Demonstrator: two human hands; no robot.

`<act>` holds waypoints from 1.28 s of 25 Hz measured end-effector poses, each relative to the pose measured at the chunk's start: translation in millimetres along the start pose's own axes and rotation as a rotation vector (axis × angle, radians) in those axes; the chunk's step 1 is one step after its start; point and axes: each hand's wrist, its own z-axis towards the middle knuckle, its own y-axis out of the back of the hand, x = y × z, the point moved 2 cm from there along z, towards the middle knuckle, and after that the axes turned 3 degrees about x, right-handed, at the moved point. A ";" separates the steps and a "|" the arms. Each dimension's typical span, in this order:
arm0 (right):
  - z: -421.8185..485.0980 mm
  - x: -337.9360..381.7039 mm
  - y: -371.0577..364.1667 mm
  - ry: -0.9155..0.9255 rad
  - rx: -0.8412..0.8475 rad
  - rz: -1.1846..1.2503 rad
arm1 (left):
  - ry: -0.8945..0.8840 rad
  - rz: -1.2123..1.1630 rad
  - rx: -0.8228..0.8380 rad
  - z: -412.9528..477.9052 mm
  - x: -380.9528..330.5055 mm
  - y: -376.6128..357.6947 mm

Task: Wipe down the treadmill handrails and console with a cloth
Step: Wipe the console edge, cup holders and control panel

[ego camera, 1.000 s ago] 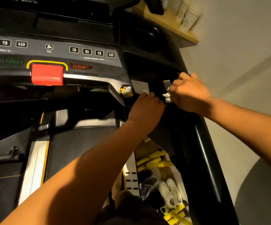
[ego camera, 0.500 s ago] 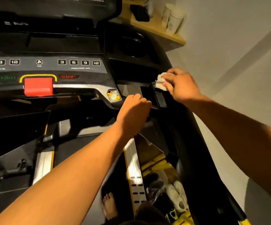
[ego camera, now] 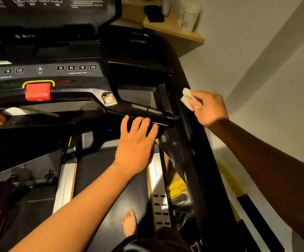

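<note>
While the right hand [ego camera: 211, 108] clamps a folded white cloth [ego camera: 188, 98] against the treadmill's black right handrail [ego camera: 202, 160], the left hand [ego camera: 134, 142] lies flat, fingers straight and spread, fingertips at the inner grip bar [ego camera: 147, 111] below the console [ego camera: 78, 73].

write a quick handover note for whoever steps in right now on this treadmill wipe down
Left hand: open, fingers spread, holding nothing. Its fingertips are at the short black bar under the console; I cannot tell if they touch it.
Right hand: grips the white cloth and presses it on the top of the right handrail, near its console end.
Console: straight ahead, left of the cloth.
Done: the surfaces do not show which parts are already wiped.
Left: probably the rest of the right handrail, the console, and the other rail, which is not clearly in view.
</note>
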 end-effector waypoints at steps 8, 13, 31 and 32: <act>-150.9 19.5 18.0 0.097 0.043 0.071 | 0.294 -1.069 -0.059 7.4 -56.0 4.4; -95.4 2.4 2.6 0.008 -0.064 0.139 | 0.029 -0.900 0.009 28.3 -73.1 21.4; -276.1 35.8 24.5 -0.559 0.249 -0.193 | -0.656 -0.532 0.115 24.7 -92.1 9.4; -256.5 32.9 18.1 -0.576 0.205 -0.198 | -0.650 -0.545 0.121 25.8 -90.1 11.0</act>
